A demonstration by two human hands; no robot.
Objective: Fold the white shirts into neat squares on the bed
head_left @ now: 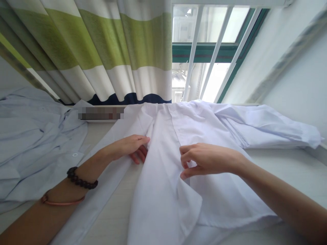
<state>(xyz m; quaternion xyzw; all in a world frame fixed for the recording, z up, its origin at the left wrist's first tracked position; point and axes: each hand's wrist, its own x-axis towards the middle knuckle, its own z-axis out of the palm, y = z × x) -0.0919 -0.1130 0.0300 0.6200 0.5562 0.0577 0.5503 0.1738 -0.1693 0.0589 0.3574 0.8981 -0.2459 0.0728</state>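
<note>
A long-sleeved white shirt (163, 153) lies spread out, its collar end toward the window and its button placket running down the middle. My left hand (130, 148) is at the shirt's left side edge. Its thumb rests on the cloth and its curled fingertips are partly hidden behind the edge, closed on the fabric. Across the front, my right hand (204, 158) pinches the placket edge between thumb and curled fingers. Below that grip, a corner of the front panel folds back. One sleeve (102, 187) stretches toward me on the left; the other (276, 126) lies out to the right.
More crumpled white garments (33, 146) lie at the left, a button showing on one. A blurred-out item (100, 114) sits at the back edge of the pale surface (114, 207). Behind hang a striped curtain (102, 44) and a barred window (209, 51); a white wall (298, 78) stands right.
</note>
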